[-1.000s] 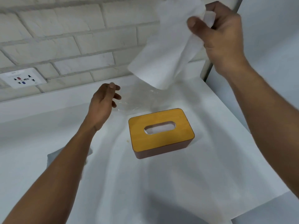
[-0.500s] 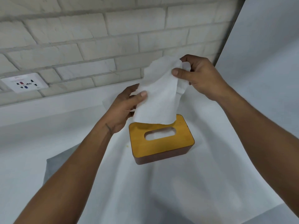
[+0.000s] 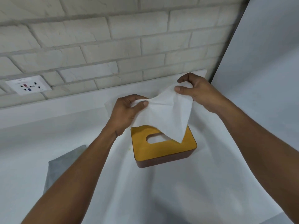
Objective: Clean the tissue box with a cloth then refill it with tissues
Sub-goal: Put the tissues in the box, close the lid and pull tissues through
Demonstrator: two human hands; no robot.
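— Over the tissue box point(image 3: 161, 149), what has each grip got?

— The left grip point(image 3: 124, 112) pinches one upper edge of a white tissue point(image 3: 166, 117) between thumb and curled fingers. The right grip point(image 3: 199, 94) pinches the other upper edge the same way, a little higher and nearer the wall.

— And the tissue itself?

— Stretched between the two, it hangs as a slack sheet. Its lowest corner droops in front of the right end of the slot point(image 3: 154, 139) in the box's lid. Whether that corner touches the lid I cannot tell.

— Where does the box stand?

— Flat on a white sheet point(image 3: 178, 191) spread over the bench point(image 3: 24, 139), with its lid on. The top is yellow-brown and the sides are dark reddish. Something white shows through the slot.

— Anything else nearby?

— A grey cloth point(image 3: 64, 167) lies on the bench left of the box, apart from it and partly hidden by the left forearm. Behind runs a white brick wall point(image 3: 129, 38) with a wall socket point(image 3: 29, 85) at the left. A plain pale panel point(image 3: 267, 78) stands at the right.
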